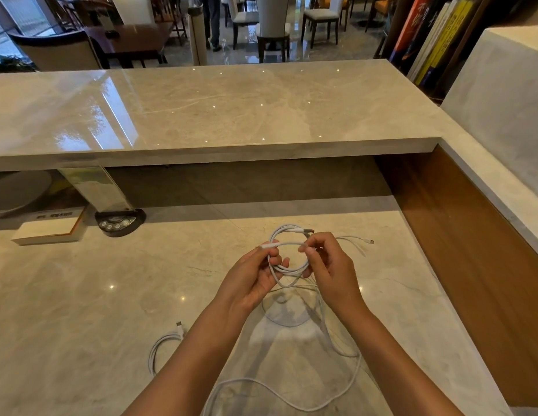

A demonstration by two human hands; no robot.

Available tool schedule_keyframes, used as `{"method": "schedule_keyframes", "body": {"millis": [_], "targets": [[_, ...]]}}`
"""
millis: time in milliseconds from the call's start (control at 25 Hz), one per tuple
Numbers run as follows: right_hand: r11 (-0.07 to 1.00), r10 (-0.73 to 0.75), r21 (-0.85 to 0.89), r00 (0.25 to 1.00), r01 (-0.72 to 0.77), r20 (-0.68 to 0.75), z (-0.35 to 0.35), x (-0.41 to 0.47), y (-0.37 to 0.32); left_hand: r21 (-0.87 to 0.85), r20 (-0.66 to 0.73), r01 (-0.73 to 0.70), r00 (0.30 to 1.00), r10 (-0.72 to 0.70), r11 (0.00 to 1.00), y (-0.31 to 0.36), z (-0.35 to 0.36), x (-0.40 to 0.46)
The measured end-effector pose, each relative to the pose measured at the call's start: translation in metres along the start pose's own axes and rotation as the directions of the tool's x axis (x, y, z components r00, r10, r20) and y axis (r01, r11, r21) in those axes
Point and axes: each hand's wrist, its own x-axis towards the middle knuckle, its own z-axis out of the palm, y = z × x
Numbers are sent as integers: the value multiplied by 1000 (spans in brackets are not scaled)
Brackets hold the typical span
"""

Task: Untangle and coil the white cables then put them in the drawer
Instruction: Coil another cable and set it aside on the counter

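Both hands hold a white cable (287,249) wound into a small loop above the marble desk (81,295). My left hand (255,277) pinches the loop at its left side, near a thick white connector. My right hand (327,265) grips the loop's right side, thumb and fingers closed on the strands. Thin plug ends (370,242) stick out to the right past my right hand. Loose white cable (336,349) trails down from the loop and curves across the desk under my forearms. A second white cable (164,345) lies partly coiled at the lower left. No drawer is in view.
A raised marble counter (231,109) runs across the back, with a wood-panelled side wall (460,235) on the right. A book-like box (48,232) and a dark button device (119,223) sit at the desk's back left. Books (426,40) stand at the upper right.
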Motion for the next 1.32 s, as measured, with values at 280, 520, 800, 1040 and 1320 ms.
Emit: {"method": "schedule_keyframes", "body": {"millis": [280, 520, 800, 1040, 1320], "targets": [[998, -65, -52, 890, 47, -451, 4, 0, -8, 82, 47, -7, 999, 3, 997, -3, 5, 1], [839, 458, 469, 823, -276, -336, -24, 18, -20, 121, 93, -38, 995, 26, 992, 3, 3, 5], [787, 559, 335, 828, -518, -34, -50, 37, -19, 605, 220, -230, 968, 118, 762, 15, 3, -4], [900, 402, -294, 875, -323, 270, -62, 46, -20, 682, 267, -225, 962, 50, 696, 24, 4, -8], [916, 379, -327, 773, -233, 509, -78, 47, -20, 654, 313, -218, 950, 4, 724, 25, -3, -9]]}}
